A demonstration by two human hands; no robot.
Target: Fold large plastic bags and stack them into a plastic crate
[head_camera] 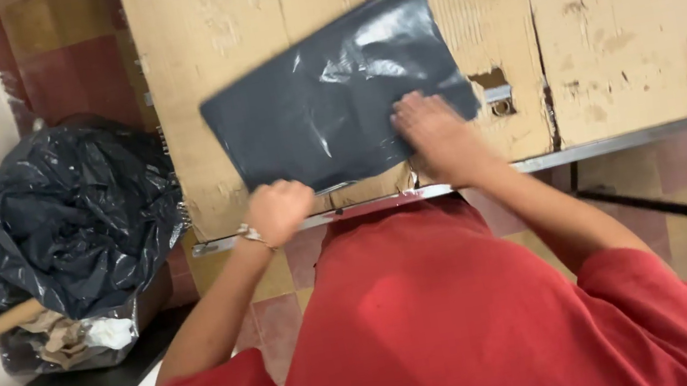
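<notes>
Cardboard-covered table point(613, 40) fills 12 o'clock; left hand point(280, 212) clenches the dark plastic bag's point(328, 94) near edge, right hand point(436, 137) presses flat on it.

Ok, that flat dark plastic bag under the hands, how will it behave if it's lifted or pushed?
The dark plastic bag looks thin and creased, so probably floppy and light. Its glossy sheen suggests it may slide on the cardboard tabletop. The right hand presses it flat; the left hand grips its edge.
</notes>
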